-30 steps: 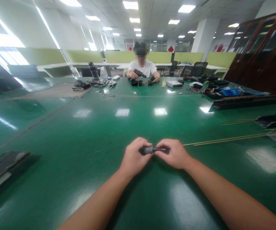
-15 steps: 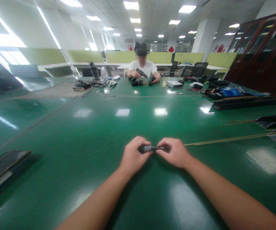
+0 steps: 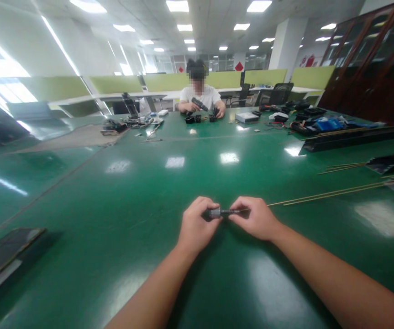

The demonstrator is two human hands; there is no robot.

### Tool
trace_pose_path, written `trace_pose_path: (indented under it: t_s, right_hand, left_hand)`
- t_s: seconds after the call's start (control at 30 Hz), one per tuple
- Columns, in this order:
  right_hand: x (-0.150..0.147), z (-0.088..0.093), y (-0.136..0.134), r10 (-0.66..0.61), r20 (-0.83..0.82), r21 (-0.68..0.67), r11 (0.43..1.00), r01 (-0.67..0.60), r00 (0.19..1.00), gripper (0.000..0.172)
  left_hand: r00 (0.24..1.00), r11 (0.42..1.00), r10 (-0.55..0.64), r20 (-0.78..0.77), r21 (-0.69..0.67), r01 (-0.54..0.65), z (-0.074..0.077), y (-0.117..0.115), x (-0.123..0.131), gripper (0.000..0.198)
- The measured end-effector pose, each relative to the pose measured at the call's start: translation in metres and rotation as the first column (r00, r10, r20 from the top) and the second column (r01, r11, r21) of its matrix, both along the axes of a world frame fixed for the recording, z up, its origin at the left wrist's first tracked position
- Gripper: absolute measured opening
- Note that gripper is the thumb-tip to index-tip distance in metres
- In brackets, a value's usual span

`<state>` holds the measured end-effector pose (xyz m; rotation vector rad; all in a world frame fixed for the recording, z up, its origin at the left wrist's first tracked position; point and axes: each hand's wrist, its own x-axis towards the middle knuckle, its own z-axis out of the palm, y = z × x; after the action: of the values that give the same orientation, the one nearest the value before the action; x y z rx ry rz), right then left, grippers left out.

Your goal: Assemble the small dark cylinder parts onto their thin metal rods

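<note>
Thumb and fingers of my left hand (image 3: 198, 224) are closed around a small black-and-grey cylindrical part (image 3: 215, 213). From its right end a narrow dark stem (image 3: 227, 211) runs into the pinch of my right hand (image 3: 253, 217). Both hands are low over the green table (image 3: 142, 183), fingertips a short gap apart. Thin brass-coloured rods (image 3: 323, 194) stretch away to the right from beside my right hand; whether one of them passes into its fingers I cannot tell. My fingers hide both ends of the held part.
Across the table a person (image 3: 200, 98) holds a dark power-tool-like object. Long dark channels (image 3: 357, 138) and more thin rods (image 3: 342, 168) lie at the right. A dark flat slab (image 3: 5, 256) sits at the near left. Tools and cables (image 3: 145, 121) clutter the far side.
Both hands, still holding the part, appear slightly farther right in the view. The whole scene has shifted a little too, as the camera turned. The grip looks the same.
</note>
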<state>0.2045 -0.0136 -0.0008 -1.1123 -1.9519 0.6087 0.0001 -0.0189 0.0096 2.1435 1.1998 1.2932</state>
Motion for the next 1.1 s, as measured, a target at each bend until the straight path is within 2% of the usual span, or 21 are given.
trace_pose_path:
  t_s: [0.23, 0.57, 0.87, 1.1]
  right_hand:
    - [0.004, 0.003, -0.006, -0.028, -0.001, 0.009, 1.000, 0.028, 1.000, 0.006]
    - [0.003, 0.002, 0.001, -0.021, -0.032, 0.004, 1.000, 0.021, 0.999, 0.005]
    - [-0.004, -0.004, 0.006, -0.030, -0.077, -0.061, 0.998, 0.025, 0.997, 0.005]
    - [-0.003, -0.005, 0.008, -0.026, -0.090, -0.032, 0.999, 0.023, 0.996, 0.004]
  left_hand:
    - [1.000, 1.000, 0.010, 0.024, -0.022, -0.009, -0.001, -0.005, 0.002, 0.015]
    - [1.000, 1.000, 0.004, -0.016, 0.029, -0.004, -0.002, 0.005, -0.004, 0.015]
    - [0.999, 0.999, 0.031, -0.010, 0.021, -0.031, -0.002, 0.007, -0.008, 0.017]
    - [0.999, 0.999, 0.038, -0.007, 0.035, -0.038, -0.002, 0.008, -0.008, 0.017]
